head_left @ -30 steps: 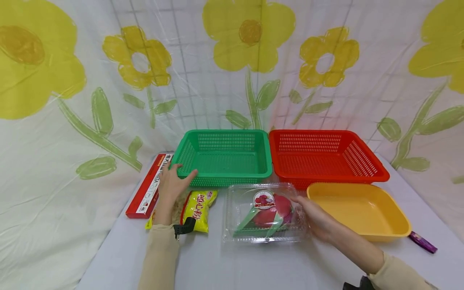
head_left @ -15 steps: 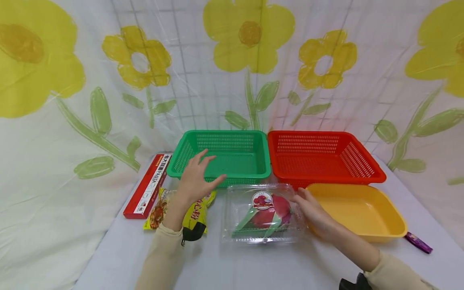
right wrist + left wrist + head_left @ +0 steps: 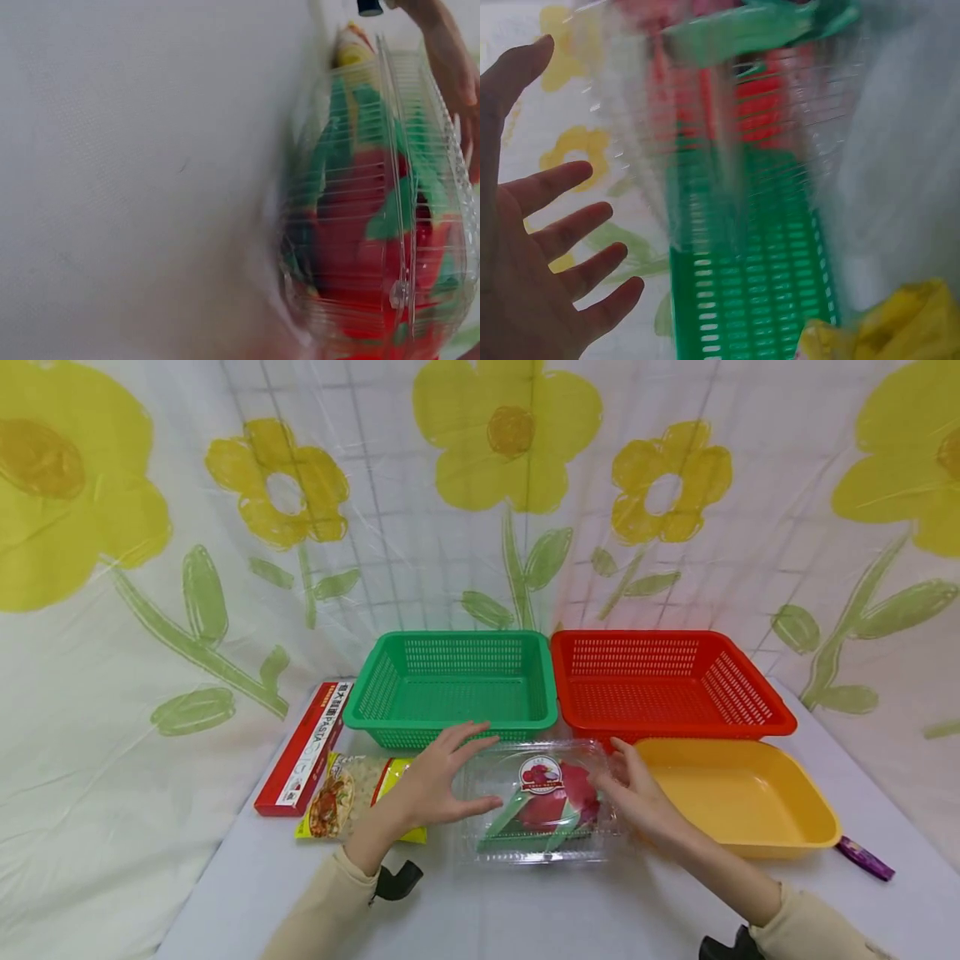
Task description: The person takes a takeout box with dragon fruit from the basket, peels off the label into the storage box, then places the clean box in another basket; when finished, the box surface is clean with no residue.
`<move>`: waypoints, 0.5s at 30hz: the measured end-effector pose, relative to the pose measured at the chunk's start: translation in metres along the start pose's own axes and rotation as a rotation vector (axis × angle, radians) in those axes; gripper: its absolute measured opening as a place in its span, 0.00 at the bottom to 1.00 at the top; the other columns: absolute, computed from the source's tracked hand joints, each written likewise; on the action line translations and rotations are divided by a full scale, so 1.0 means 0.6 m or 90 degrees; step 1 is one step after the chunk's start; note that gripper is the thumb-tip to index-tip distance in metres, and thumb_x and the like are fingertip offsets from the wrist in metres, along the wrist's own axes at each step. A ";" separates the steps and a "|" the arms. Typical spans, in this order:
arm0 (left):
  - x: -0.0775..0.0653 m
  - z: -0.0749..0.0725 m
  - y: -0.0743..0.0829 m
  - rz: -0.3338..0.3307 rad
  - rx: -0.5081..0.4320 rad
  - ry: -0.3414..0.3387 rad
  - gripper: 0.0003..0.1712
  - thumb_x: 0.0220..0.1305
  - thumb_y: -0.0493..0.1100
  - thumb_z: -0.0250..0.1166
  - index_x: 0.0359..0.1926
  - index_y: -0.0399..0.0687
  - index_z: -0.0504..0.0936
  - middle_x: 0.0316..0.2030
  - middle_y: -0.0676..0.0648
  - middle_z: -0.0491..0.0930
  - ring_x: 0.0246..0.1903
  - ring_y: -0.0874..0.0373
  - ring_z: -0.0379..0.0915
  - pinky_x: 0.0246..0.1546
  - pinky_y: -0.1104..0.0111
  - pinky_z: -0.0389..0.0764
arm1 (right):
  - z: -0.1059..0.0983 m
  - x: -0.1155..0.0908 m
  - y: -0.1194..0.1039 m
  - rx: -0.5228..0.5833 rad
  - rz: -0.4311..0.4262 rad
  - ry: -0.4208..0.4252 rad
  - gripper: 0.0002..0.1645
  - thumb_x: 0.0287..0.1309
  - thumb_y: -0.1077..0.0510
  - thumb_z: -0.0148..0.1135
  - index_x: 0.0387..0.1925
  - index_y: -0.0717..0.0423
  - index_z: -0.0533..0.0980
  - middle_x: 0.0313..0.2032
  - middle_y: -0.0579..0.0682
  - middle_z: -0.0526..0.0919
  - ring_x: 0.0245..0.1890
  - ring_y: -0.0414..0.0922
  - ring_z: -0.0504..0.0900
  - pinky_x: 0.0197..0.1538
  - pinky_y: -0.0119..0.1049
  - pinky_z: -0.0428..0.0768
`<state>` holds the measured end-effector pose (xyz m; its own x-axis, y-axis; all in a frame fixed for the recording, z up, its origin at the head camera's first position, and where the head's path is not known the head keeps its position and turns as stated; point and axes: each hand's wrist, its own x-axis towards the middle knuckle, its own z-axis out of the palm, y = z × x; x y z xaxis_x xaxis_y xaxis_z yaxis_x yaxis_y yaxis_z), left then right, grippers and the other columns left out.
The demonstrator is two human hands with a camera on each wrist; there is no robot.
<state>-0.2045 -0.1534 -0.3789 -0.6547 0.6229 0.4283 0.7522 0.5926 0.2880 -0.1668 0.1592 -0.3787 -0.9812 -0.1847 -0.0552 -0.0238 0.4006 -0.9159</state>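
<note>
A clear plastic clamshell box [image 3: 491,777] with a round label, holding a red-and-green dragon fruit [image 3: 551,810], stands on the table between the two hands. My left hand [image 3: 435,785] is at its left edge, fingers spread and thumb apart, with nothing in its grasp. In the left wrist view the left hand's spread fingers [image 3: 577,232] show beside the blurred box. My right hand [image 3: 637,793] reaches to the box's right side, thumb and fingers parted at its far right corner. The right wrist view shows the box [image 3: 375,225] close up, with that hand's fingers out of sight.
A green basket [image 3: 450,727] and a red basket [image 3: 675,731] stand behind the box. A yellow tub [image 3: 735,793] is at right, beside a purple packet [image 3: 865,858]. At left lie a red pasta box [image 3: 303,747] and a yellow food bag [image 3: 337,802].
My left hand has moved right, from beside the green basket over the food bag to the clamshell's left edge. The right hand's fingers have parted at the right corner; the clamshell stays put.
</note>
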 end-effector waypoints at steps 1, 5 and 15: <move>-0.001 0.006 0.000 0.002 -0.003 -0.012 0.45 0.56 0.66 0.68 0.69 0.52 0.70 0.70 0.44 0.63 0.70 0.43 0.55 0.64 0.44 0.65 | 0.000 0.000 0.000 -0.002 -0.007 0.001 0.49 0.68 0.53 0.58 0.75 0.65 0.40 0.72 0.71 0.49 0.71 0.69 0.52 0.66 0.62 0.62; 0.000 0.024 0.003 0.012 -0.002 -0.054 0.45 0.55 0.67 0.68 0.69 0.54 0.69 0.71 0.45 0.62 0.72 0.43 0.52 0.64 0.42 0.63 | 0.001 0.001 0.000 -0.034 -0.043 0.016 0.49 0.65 0.54 0.61 0.75 0.63 0.43 0.72 0.69 0.51 0.71 0.67 0.52 0.65 0.64 0.62; 0.001 0.039 0.010 0.021 0.031 -0.087 0.45 0.55 0.68 0.66 0.71 0.59 0.68 0.71 0.48 0.63 0.71 0.44 0.54 0.66 0.45 0.61 | 0.009 0.027 -0.020 -0.244 -0.161 0.076 0.37 0.56 0.54 0.69 0.66 0.58 0.67 0.55 0.60 0.75 0.54 0.57 0.75 0.51 0.56 0.80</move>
<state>-0.2020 -0.1377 -0.3972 -0.6366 0.7039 0.3151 0.7709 0.5928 0.2332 -0.1817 0.1463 -0.3707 -0.9501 -0.2239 0.2173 -0.3119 0.6628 -0.6807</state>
